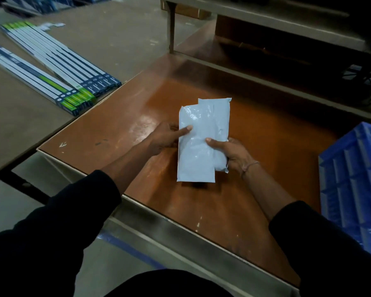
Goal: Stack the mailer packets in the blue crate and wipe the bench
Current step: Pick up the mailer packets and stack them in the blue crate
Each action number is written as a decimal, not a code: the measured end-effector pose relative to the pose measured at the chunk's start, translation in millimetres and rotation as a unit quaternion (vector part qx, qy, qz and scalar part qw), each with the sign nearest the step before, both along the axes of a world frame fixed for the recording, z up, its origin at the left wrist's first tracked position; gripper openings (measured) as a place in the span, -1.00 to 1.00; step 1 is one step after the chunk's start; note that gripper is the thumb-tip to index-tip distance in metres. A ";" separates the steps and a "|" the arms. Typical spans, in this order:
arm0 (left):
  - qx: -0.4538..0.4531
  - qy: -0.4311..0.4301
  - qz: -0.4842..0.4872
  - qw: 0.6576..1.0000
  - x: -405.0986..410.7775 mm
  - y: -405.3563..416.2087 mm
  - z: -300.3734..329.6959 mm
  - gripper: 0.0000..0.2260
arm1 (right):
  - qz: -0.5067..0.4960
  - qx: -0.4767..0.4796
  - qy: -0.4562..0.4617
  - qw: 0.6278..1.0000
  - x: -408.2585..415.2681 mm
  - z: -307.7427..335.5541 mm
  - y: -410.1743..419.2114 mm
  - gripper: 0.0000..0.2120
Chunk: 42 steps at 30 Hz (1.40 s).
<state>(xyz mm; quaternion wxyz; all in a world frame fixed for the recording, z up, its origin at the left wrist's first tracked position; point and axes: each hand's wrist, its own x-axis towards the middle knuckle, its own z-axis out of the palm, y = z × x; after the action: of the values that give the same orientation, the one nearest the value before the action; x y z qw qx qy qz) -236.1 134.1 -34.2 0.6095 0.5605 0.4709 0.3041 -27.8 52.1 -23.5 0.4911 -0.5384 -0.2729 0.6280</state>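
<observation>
Two white mailer packets lie one on the other above the brown bench. The front packet overlaps the rear packet, which sticks out at the top and right. My left hand grips the stack's left edge, thumb on top. My right hand grips the right edge, thumb on the front packet. The blue crate stands at the bench's right edge; something white shows inside it at the frame's edge.
A second, paler table adjoins on the left and carries two fans of long flat boxes. A raised shelf runs behind the bench, with dark cables at the right.
</observation>
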 end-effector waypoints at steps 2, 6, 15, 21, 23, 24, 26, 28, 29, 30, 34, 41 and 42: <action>-0.006 -0.013 -0.017 1.000 3.2 0.0 -4.2 -0.82 | -0.026 0.001 -0.007 1.000 0.2 -1.9 7.4 -0.61; -0.011 -0.043 0.047 0.998 -3.5 12.7 -11.0 -0.79 | -0.151 0.033 -0.079 0.985 14.5 -10.4 21.8 -0.65; 0.005 0.018 0.121 0.992 -22.8 31.2 -16.4 -0.66 | -0.183 0.107 -0.238 0.948 25.8 25.1 45.4 -0.67; -0.054 -0.072 0.100 0.991 -22.0 35.4 -16.0 -0.71 | -0.019 0.093 -0.197 0.976 -8.1 12.3 54.1 -0.76; -0.097 -0.141 0.061 0.983 -23.4 36.2 -17.1 -0.54 | 0.008 0.086 -0.238 0.967 -20.8 -4.1 54.5 -0.79; -0.101 -0.162 0.045 0.981 -24.3 36.7 -17.9 -0.48 | 0.016 0.090 -0.260 0.961 -25.2 -11.7 54.0 -0.76; -0.085 -0.161 0.032 0.983 -25.6 34.2 -17.1 -0.49 | 0.016 0.115 -0.335 0.935 -30.4 -21.0 52.5 -0.71; -0.053 -0.146 0.026 0.988 -28.4 36.6 -22.0 -0.58 | 0.006 0.140 -0.404 0.904 -33.9 -24.0 51.0 -0.71; -0.038 -0.138 0.025 0.989 -30.2 38.0 -25.4 -0.60 | 0.010 0.147 -0.416 0.897 -35.0 -25.5 51.5 -0.71; -0.028 -0.127 0.028 0.991 -32.8 39.0 -28.2 -0.58 | 0.021 0.144 -0.422 0.895 -34.9 -25.7 53.1 -0.72; -0.015 -0.071 0.100 0.992 -43.6 41.3 -30.3 -0.54 | 0.015 0.125 -0.518 0.846 -17.0 -27.5 75.0 -0.86; -0.029 -0.020 0.130 0.991 -63.1 42.6 -40.0 -0.40 | 0.210 0.106 -0.737 0.634 12.2 -42.9 112.5 -0.24; -0.025 -0.023 0.128 0.991 -63.4 40.4 -39.4 -0.40 | 0.218 0.106 -0.743 0.624 11.9 -46.9 115.4 -0.26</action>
<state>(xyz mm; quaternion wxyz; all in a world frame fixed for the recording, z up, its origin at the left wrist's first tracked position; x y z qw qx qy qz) -299.5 174.6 -73.6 0.5905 0.4729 0.5318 0.3806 -15.9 167.5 -70.4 0.0239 -0.6908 -0.7192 0.0703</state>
